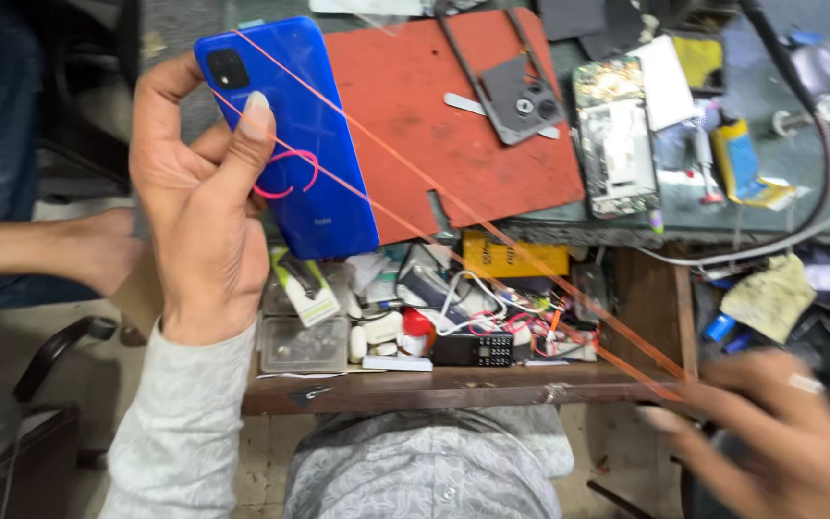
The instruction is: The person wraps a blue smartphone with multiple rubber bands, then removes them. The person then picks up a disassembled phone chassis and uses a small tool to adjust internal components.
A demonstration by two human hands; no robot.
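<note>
My left hand (199, 207) holds a blue phone (309, 125) upright, back side toward me, with the forefinger pressed on its back near the camera. A thin orange thread (492, 231) runs taut from the phone's top edge diagonally down to my right hand (770, 437), which is blurred at the lower right and pinches the thread's end. A pink loop of the thread lies on the phone's back.
A red mat (492, 144) lies on the bench with a grey phone frame (521, 96) and metal tool on it. An opened phone with bare circuit board (612, 135) sits to its right. An open drawer (434, 327) holds several small parts, cables and boxes.
</note>
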